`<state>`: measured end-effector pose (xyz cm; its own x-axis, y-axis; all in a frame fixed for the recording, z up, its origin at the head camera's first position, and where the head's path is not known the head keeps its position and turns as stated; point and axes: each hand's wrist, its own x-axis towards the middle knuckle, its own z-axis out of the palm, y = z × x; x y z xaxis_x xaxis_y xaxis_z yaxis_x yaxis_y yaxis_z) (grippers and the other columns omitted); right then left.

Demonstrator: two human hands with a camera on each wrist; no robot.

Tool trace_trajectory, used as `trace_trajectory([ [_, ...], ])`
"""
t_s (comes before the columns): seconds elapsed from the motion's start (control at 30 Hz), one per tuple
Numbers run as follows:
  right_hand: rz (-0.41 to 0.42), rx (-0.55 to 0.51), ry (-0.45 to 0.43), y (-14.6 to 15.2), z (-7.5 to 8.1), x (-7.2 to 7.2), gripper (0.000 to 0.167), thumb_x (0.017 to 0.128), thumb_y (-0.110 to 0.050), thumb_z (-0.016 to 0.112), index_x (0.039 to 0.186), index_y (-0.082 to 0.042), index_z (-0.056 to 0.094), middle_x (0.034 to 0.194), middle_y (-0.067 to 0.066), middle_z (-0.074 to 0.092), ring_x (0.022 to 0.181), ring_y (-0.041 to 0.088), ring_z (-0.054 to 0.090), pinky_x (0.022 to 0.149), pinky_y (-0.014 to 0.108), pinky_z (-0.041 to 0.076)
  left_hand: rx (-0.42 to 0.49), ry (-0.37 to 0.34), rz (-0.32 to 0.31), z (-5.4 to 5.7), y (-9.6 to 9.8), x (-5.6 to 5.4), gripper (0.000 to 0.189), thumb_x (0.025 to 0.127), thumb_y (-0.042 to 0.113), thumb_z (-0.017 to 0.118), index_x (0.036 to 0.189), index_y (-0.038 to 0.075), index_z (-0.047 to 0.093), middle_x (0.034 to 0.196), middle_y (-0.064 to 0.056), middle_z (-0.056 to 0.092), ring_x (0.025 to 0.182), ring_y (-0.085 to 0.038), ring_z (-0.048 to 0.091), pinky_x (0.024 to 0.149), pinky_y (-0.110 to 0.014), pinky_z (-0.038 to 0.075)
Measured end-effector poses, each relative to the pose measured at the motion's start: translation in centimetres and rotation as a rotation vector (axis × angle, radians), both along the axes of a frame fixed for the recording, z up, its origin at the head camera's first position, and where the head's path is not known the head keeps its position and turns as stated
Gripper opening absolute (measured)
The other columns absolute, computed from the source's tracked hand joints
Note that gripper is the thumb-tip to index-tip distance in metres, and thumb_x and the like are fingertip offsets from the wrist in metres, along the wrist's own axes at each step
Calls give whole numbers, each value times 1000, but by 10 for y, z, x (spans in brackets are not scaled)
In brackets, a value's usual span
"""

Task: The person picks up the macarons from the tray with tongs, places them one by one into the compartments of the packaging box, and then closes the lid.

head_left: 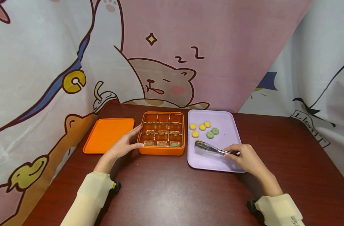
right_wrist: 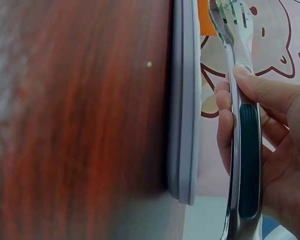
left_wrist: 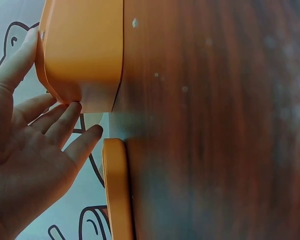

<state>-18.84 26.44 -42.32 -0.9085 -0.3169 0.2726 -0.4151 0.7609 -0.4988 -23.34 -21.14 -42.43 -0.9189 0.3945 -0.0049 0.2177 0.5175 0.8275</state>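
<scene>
My right hand (head_left: 243,156) holds metal serving tongs (right_wrist: 242,125) with a green grip inlay, thumb on one side and fingers behind. Over the lilac tray (head_left: 214,163), the head of the tongs partly covers a yellow cookie (head_left: 198,140); whether they pinch it I cannot tell. Several yellow cookies (head_left: 202,127) and two green cookies (head_left: 210,135) lie farther back on this tray. With extended fingers, my left hand (head_left: 123,145) touches the left side of an orange box (head_left: 161,151), its thumb by the front corner. In the box's front right compartment lies a green piece (head_left: 174,144).
An orange lid (head_left: 109,135) lies flat on the brown table (head_left: 166,188), left of the box. A cartoon-printed curtain (head_left: 222,47) hangs behind and at the sides. The box has a divided insert (head_left: 162,127) with several compartments.
</scene>
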Motion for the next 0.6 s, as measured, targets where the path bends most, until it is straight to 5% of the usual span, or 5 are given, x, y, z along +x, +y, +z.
trace_trajectory([
  [0.37,0,-61,63,-4,7,-3,16,75,-1,83,89,-8,80,84,4,77,72,-8,56,60,16,50,8,-5,-3,-3,0,-1,82,94,20,69,160,7,20,169,-13,13,154,-40,16,121,-62,18],
  [0.6,-32,-113,3,-7,16,-6,13,79,-4,81,92,-7,79,80,4,74,64,-5,53,54,17,47,3,-11,2,-2,0,-1,82,95,18,68,160,8,20,169,-12,12,154,-39,15,122,-61,18],
])
